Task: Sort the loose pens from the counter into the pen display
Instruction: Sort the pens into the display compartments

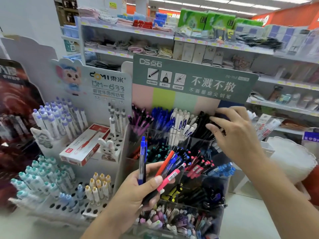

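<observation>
Left hand: the left hand (138, 190) is nearest the viewer, fingers and thumb curled round a fanned bunch of loose pens (165, 171).
Held pens: a blue pen (142, 163) stands upright at the left of the bunch; a red pen (166, 161) and a pink pen (170, 178) slant up to the right past the thumb.
Pen display: the clear pen display (181, 187) stands just behind and below the left hand, its tiers of compartments full of mixed pens.
Right hand: the right hand (236, 135) reaches further in, above and right of the left hand, fingers spread and lightly bent; the fingertips (209, 125) touch the black pens (203, 125) in the top back row. Whether it pinches one cannot be told.
Left of the hands: a white peg rack (69, 204) holds capped pens, with a red and white box (84, 145) lying across it.
Behind: a green header card (193, 80) rises above the right hand.
Far: store shelves (172, 37) carry folded cloths and packets.
</observation>
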